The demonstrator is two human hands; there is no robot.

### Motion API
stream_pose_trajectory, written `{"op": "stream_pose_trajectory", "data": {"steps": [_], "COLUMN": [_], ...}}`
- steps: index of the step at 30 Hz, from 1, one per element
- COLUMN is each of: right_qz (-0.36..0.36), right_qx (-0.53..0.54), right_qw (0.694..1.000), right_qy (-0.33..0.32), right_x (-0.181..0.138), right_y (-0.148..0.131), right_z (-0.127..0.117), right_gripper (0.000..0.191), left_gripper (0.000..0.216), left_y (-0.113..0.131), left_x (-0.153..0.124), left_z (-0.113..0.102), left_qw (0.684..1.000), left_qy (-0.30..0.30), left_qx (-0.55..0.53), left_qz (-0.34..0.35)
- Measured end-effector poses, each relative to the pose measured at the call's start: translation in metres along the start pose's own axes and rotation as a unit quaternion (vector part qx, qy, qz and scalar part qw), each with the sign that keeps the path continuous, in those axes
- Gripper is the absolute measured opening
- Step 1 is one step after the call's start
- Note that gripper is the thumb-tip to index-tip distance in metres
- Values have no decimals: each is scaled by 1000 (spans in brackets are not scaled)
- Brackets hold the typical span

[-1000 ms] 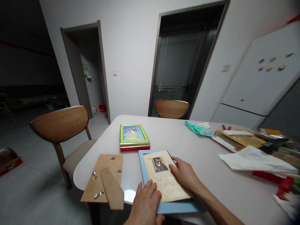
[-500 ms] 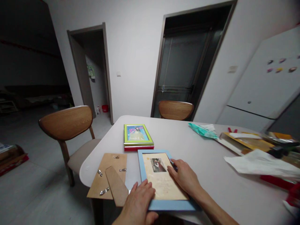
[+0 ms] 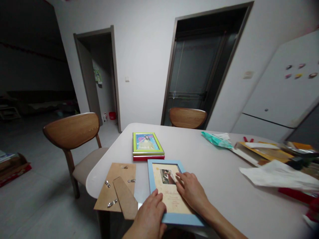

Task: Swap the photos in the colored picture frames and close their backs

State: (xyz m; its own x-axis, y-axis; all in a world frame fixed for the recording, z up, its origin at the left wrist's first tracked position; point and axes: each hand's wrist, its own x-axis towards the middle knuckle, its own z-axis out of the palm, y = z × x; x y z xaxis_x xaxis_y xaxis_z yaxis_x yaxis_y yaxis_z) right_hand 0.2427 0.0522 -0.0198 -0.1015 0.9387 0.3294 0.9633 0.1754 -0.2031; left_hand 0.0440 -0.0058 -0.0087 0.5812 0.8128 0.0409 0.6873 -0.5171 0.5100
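Observation:
A light-blue picture frame (image 3: 183,219) lies face up at the table's near edge. Inside its border sits a cream paper insert (image 3: 171,199) with a small printed photo (image 3: 168,176). My left hand (image 3: 151,212) grips the frame's near left corner, fingers on top and thumb at the bottom edge. My right hand (image 3: 191,191) rests on the insert's right side, its fingers stretched out over the paper near the photo. Left of the frame lies a brown backing board (image 3: 106,192) with metal clips and a stand leg (image 3: 126,199), partly past the table edge.
Beyond the blue frame, a green picture frame (image 3: 148,153) lies on a red one (image 3: 149,158). Teal plastic packaging (image 3: 216,140), white paper (image 3: 276,174) and a yellow envelope (image 3: 266,151) lie on the right. Wooden chairs (image 3: 74,129) stand around the white table (image 3: 219,172).
My right hand has moved from the frame's right edge inward over the insert, fingers nearer the photo. The insert's lower text shows more clearly. My left hand stays at the near left corner.

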Motion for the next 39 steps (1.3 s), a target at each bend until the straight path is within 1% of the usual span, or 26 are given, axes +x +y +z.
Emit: {"op": "stream_pose_trajectory", "data": {"steps": [2, 4, 6, 8, 10, 12, 14, 16, 18, 20, 21, 23, 26, 28, 30, 32, 34, 37, 39], "right_qz": [-22, -32, -24, -15, -28, -62, -106, -139, -155, -150, -145, -136, -126, -124, -127, -120, -98, -58, -40], "right_qx": [2, -3, -8, 6, 46, 101, 152, 185, 183, 168, 169, 197, 279, 315, 324, 315, 293, 251, 230], "right_qw": [1000, 999, 999, 1000, 998, 993, 981, 970, 966, 967, 967, 961, 945, 936, 934, 937, 946, 959, 966], "right_qy": [0, -15, -24, -17, -12, -25, -52, -76, -98, -119, -127, -137, -119, -96, -85, -90, -100, -115, -114], "right_x": [0, 1, 2, 2, 1, -2, -6, -10, -13, -13, -12, -10, -9, -12, -18, -24, -30, -37, -40], "right_y": [0, 0, -3, -12, -27, -51, -81, -112, -140, -160, -166, -171, -160, -142, -119, -94, -69, -37, -20], "right_z": [-1, -3, -4, -5, -6, -7, -8, -7, -2, 6, 10, 14, 7, -7, -25, -41, -52, -57, -56], "right_gripper": [27, 25, 25, 25, 26, 27, 27, 28, 34, 45, 48, 46, 45, 46, 43, 40, 39, 36, 34], "left_gripper": [37, 37, 39, 45, 55, 59, 63, 64, 61, 56, 53, 50, 46, 43, 42, 41, 41, 39, 38], "left_y": [3, 6, 8, 2, -14, -38, -65, -88, -104, -113, -116, -117, -108, -92, -70, -44, -21, 5, 14], "left_x": [1, 0, -5, -17, -33, -50, -64, -73, -78, -79, -78, -77, -75, -71, -65, -55, -41, -18, -3], "left_z": [0, -4, -12, -26, -40, -51, -56, -55, -51, -48, -47, -47, -49, -50, -51, -50, -48, -40, -32], "left_qw": [1000, 1000, 1000, 1000, 997, 989, 974, 959, 952, 952, 951, 951, 952, 955, 960, 970, 982, 993, 995], "left_qy": [-6, -7, -11, -6, 21, 59, 79, 100, 121, 139, 148, 169, 208, 232, 242, 219, 174, 107, 82], "left_qx": [0, -1, -4, 0, 23, 64, 109, 143, 162, 168, 168, 164, 146, 130, 113, 92, 67, 32, 19], "left_qz": [-3, -5, -12, -31, -65, -119, -184, -225, -230, -217, -212, -202, -170, -131, -88, -56, -43, -47, -52]}}
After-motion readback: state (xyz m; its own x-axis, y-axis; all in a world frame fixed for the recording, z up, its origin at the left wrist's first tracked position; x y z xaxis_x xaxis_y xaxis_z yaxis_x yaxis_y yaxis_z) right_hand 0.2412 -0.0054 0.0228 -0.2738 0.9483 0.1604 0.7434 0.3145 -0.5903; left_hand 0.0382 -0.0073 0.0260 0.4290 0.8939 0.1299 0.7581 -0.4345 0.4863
